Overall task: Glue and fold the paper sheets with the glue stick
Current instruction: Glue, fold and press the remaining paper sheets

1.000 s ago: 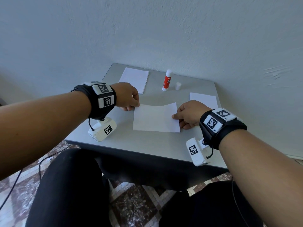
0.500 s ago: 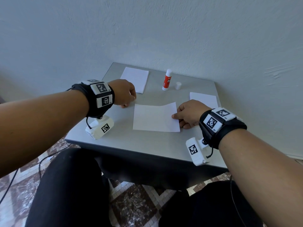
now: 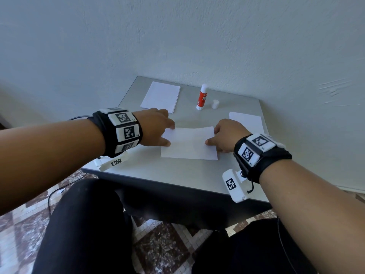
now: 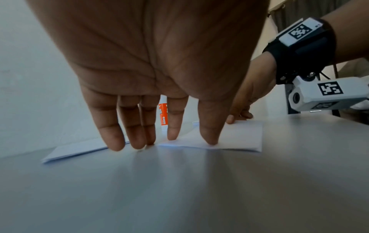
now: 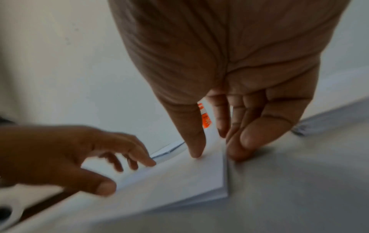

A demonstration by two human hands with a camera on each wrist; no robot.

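Observation:
A folded white paper (image 3: 188,144) lies flat in the middle of the grey table (image 3: 177,175). My left hand (image 3: 158,129) is at its left edge with the fingers straight. In the left wrist view its thumb tip (image 4: 211,140) presses on the paper (image 4: 239,137) and the other fingertips touch the table. My right hand (image 3: 225,135) is at the right edge. Its thumb (image 5: 194,141) presses down on the paper (image 5: 179,181), and its other fingers rest on the table against that edge. The red and white glue stick (image 3: 202,96) stands uncapped at the back, its cap (image 3: 215,104) beside it.
A stack of white sheets (image 3: 161,96) lies at the back left of the table. Another white paper (image 3: 246,121) lies at the right, behind my right hand. A wall runs close behind the table, and my legs are under its front edge.
My left hand, curled beside the paper's far left corner, has opened and come down onto the paper's left edge. My right hand has stayed at the right edge.

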